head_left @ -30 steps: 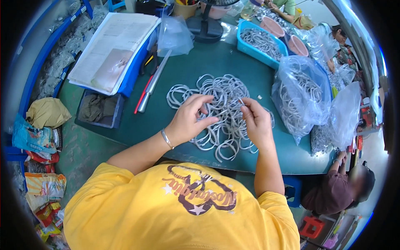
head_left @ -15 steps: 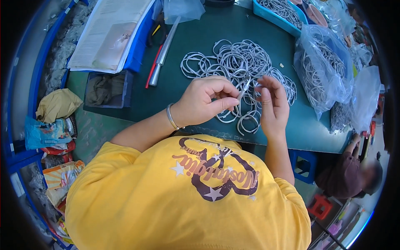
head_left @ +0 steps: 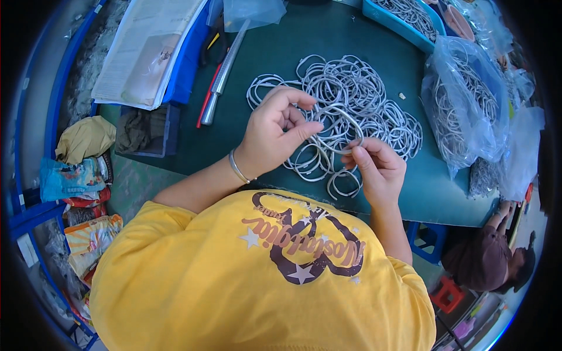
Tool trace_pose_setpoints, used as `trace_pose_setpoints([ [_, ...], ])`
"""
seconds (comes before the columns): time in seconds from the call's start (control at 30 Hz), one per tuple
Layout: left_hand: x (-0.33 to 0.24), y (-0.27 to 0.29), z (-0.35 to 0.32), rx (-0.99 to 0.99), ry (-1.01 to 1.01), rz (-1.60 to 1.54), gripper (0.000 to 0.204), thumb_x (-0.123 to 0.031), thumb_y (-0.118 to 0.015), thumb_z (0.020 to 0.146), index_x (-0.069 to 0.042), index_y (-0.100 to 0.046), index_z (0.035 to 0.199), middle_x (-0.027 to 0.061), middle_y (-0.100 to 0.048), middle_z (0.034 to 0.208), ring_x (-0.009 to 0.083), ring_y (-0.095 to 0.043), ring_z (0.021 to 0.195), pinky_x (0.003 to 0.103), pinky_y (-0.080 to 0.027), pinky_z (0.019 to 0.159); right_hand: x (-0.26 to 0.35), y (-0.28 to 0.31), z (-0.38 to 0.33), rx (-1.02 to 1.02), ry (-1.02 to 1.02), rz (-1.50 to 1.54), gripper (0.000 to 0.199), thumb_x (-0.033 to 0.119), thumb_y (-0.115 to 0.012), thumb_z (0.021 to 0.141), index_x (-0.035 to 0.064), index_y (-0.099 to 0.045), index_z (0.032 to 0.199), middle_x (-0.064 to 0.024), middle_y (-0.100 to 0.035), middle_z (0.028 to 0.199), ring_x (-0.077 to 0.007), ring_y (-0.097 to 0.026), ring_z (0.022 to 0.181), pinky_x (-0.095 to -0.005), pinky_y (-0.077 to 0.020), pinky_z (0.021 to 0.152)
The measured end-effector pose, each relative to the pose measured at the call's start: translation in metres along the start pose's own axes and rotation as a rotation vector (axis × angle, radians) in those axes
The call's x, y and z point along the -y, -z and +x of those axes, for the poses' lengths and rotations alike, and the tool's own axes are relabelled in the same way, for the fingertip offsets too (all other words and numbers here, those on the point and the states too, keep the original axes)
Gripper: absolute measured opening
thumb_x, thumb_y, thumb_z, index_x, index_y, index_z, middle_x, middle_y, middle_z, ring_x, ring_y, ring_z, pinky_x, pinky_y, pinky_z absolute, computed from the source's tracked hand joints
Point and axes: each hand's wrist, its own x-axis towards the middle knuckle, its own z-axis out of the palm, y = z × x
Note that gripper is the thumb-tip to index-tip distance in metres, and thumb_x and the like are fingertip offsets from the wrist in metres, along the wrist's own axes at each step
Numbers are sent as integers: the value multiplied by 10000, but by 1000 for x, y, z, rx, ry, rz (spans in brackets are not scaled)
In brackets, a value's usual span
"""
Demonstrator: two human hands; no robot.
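A thin silver bangle (head_left: 357, 125), seen as a wide curve, hangs between my two hands just above the table. My left hand (head_left: 274, 124) has its fingers curled, with thumb tip and fingertips at the bangle's left side. A silver bracelet circles my left wrist. My right hand (head_left: 381, 173) pinches the lower right part of the bangle between thumb and fingers. Beyond and beneath the hands lies a tangled heap of similar silver bangles (head_left: 345, 82). A few looser ones (head_left: 345, 183) lie toward the table's near edge.
Left on the green table (head_left: 269, 41) are a tapered metal mandrel (head_left: 218, 85), a red stick (head_left: 205, 105), papers (head_left: 146, 50) and a grey bin (head_left: 170, 131). Right are a blue tray (head_left: 374, 11) and a plastic bag of bangles (head_left: 462, 105). Another person (head_left: 483, 257) sits at right.
The bangle has turned from nearly edge-on to show its round shape. My right hand has gone from open to pinching it and sits slightly lower; my left hand has shifted a little left.
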Motion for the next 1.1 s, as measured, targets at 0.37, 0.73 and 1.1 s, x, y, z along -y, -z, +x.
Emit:
trace_pose_setpoints([
  [0.37, 0, 14, 12, 201, -384, 368, 136, 63, -658, 774, 27, -670, 904, 95, -610, 848, 139, -636, 688, 195, -492, 585, -4, 11, 17, 36, 603, -598, 133, -70, -675, 730, -18, -659, 851, -115, -659, 784, -224, -642, 713, -261, -508, 628],
  [0.73, -2, 12, 8, 184, 384, -402, 167, -10, -538, 901, 54, -626, 1027, 144, -661, 898, 188, -673, 760, 268, -565, 661, -4, 14, 22, -4, 802, -757, 189, -69, -682, 695, -31, -662, 878, -133, -644, 793, -228, -616, 652, -262, -489, 546],
  [1.1, 0, 15, 13, 169, 316, -314, 218, 38, -607, 846, 42, -529, 1050, 159, -661, 918, 191, -677, 790, 237, -555, 642, -16, 8, 15, -76, 418, -288, 244, -133, -554, 815, -55, -555, 1047, -157, -640, 947, -199, -646, 827, -260, -520, 737],
])
